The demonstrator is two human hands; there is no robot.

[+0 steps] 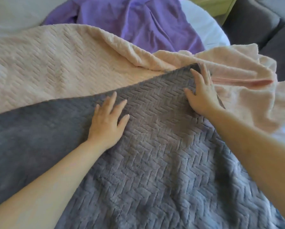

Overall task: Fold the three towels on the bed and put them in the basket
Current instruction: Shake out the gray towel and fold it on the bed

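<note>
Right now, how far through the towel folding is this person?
Early. In hand: both hands, left hand and right hand, lie flat on the grey towel, pressing it out. Left: the cream towel and purple towel lie unfolded behind it. No basket is in view, and nothing visible looks finished.
</note>
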